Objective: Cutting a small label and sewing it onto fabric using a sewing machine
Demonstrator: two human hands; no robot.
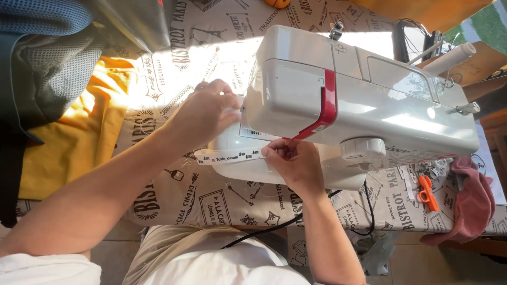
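The white label strip (232,156) lies on the sewing machine (348,105) bed, its far end pressed by the left hand (203,113) near the needle, its near end pinched by the right hand (293,161), with no stitches showing yet.

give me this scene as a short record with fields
left hand: on the white strip at the sewing machine's needle end
right hand: pinching the white printed strip at the machine's front
sewing machine: white with a red stripe, on a printed tablecloth
nearby: yellow cloth left, orange scissors right
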